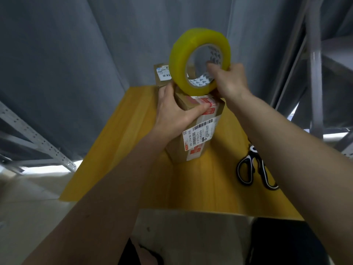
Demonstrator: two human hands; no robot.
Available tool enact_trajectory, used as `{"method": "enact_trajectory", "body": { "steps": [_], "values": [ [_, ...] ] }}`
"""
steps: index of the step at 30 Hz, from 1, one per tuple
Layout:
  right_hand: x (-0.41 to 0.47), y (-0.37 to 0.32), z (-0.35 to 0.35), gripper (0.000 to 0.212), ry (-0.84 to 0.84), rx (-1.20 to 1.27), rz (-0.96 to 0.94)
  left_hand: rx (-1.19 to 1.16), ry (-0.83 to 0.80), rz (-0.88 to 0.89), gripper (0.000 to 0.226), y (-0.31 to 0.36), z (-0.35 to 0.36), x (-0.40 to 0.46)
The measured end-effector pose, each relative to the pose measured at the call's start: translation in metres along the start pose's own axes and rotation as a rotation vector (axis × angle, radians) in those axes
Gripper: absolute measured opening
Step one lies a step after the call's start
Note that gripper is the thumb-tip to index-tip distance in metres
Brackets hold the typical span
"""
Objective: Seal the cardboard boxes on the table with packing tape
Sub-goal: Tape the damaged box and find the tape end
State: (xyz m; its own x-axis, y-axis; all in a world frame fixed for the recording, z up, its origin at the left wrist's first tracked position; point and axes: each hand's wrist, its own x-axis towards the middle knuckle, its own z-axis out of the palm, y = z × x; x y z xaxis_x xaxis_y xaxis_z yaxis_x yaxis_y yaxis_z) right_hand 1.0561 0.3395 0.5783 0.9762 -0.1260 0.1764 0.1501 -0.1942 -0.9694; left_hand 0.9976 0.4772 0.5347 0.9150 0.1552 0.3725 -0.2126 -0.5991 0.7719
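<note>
At centre frame the left hand (172, 113) grips the upright brown cardboard box (194, 131) on the yellow wooden desk (122, 142), thumb pressed across its top edge. The right hand (227, 81) holds the yellow-tinted roll of packing tape (198, 60) just above. Best to keep the thumb pinning the tape end, as it seems to, while pulling the roll taut.

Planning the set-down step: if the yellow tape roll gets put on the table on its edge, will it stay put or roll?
The yellow roll of packing tape is a round, wide ring, so on edge it would probably roll along the smooth yellow table. Laid flat it should sit still. It looks rigid: the right hand grips it through the core without deforming it.
</note>
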Motion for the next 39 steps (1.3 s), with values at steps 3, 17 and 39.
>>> {"method": "enact_trajectory", "body": {
  "steps": [3,17,39],
  "values": [
    [0.002,-0.001,-0.007,0.018,0.061,0.032,-0.014,-0.012,0.003,-0.036,0.105,-0.009,-0.008,-0.007],
    [0.008,0.017,-0.019,0.019,0.132,-0.074,-0.039,-0.055,-0.013,-0.058,0.107,-0.034,-0.027,-0.025],
    [-0.004,0.060,-0.013,0.031,0.023,0.004,0.270,0.660,-0.430,0.035,0.119,0.047,-0.032,0.037]
  ]
}}
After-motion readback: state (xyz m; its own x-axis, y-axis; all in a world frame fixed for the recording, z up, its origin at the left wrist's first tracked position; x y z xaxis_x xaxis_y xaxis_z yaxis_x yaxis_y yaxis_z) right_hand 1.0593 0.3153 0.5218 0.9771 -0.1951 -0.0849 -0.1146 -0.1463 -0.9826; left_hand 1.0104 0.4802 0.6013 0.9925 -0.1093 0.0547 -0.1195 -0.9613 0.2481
